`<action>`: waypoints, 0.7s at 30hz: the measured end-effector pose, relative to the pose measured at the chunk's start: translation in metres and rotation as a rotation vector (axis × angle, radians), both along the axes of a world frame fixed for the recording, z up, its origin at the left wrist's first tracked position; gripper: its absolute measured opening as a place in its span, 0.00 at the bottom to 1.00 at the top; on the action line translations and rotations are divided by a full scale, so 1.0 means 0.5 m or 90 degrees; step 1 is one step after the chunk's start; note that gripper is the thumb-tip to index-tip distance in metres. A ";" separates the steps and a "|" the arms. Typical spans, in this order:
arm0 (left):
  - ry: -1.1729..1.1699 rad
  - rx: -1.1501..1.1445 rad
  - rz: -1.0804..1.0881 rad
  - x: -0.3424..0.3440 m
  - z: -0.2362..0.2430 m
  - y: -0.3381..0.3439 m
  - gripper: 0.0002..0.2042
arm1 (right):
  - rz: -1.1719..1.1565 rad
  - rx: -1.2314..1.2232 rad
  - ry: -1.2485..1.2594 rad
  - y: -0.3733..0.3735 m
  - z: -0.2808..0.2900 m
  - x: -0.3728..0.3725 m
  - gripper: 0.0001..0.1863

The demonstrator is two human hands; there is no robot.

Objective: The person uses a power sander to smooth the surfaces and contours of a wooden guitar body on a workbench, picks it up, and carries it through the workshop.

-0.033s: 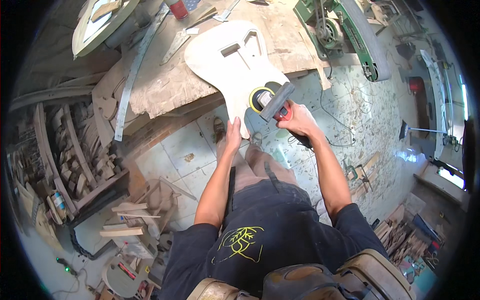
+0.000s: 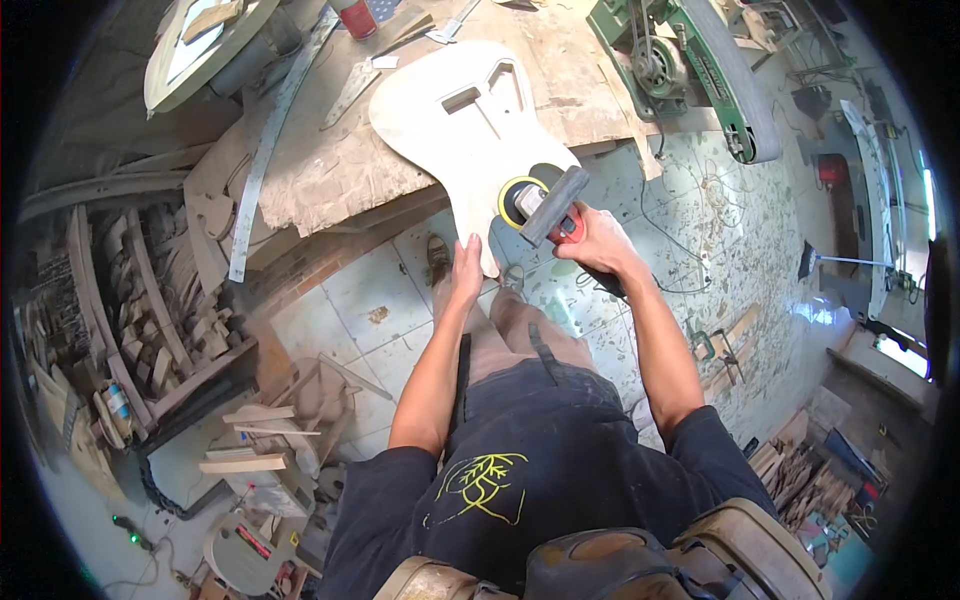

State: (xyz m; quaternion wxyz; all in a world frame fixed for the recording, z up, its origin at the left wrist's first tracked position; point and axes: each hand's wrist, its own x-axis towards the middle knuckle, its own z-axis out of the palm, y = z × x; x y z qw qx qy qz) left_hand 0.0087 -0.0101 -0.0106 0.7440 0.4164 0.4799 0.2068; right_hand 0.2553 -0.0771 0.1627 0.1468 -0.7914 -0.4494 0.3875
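A pale wooden guitar body [image 2: 425, 110] with cut-out cavities lies on the workbench, its near horns reaching past the bench edge toward me. My left hand [image 2: 467, 272] grips the tip of the near left horn, most of its fingers hidden. My right hand [image 2: 603, 242] is closed round the red body of a power sander [image 2: 568, 226]. A round, yellow-rimmed pad [image 2: 511, 203] on the sander meets the inner edge of the curve between the horns. Across the tool lies a dusty grey bar [image 2: 555, 206], its exact kind unclear.
The wooden workbench [image 2: 330, 180] has a ragged front edge. On it stand a green belt sander [image 2: 660, 70] at right and a red can [image 2: 355, 18] at the back. A long metal strip [image 2: 262, 180] overhangs at left. Wood offcuts [image 2: 190, 330] fill a rack; a cord [image 2: 690, 288] trails over the tiled floor.
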 end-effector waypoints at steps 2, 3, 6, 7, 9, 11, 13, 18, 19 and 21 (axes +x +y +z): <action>0.022 0.010 -0.016 -0.003 0.001 0.000 0.30 | 0.019 -0.005 0.002 -0.004 0.002 0.000 0.37; 0.020 0.009 -0.014 0.000 0.004 -0.001 0.30 | 0.014 0.000 0.017 -0.007 0.003 -0.001 0.37; -0.013 -0.007 -0.011 0.008 0.016 -0.004 0.30 | 0.013 -0.002 0.020 -0.001 0.001 0.002 0.37; -0.017 -0.010 -0.010 0.011 0.021 -0.004 0.30 | 0.019 -0.008 0.009 0.003 0.000 0.004 0.37; -0.017 -0.010 -0.001 0.003 0.012 -0.004 0.30 | 0.026 -0.010 0.000 0.015 0.001 0.002 0.37; -0.018 0.004 0.000 0.003 0.007 0.000 0.30 | 0.030 -0.013 -0.012 0.015 0.002 0.002 0.37; -0.027 -0.012 -0.012 0.006 0.009 0.000 0.31 | 0.018 -0.002 0.015 0.008 0.002 0.006 0.37; -0.024 -0.008 -0.007 0.001 0.005 0.002 0.31 | 0.028 -0.009 -0.008 0.021 0.003 0.002 0.37; -0.027 -0.016 -0.005 0.000 0.008 -0.001 0.31 | 0.030 -0.028 -0.011 0.023 0.007 0.001 0.37; -0.032 -0.023 -0.004 0.006 0.017 -0.002 0.31 | 0.020 -0.015 0.000 0.006 0.002 0.000 0.37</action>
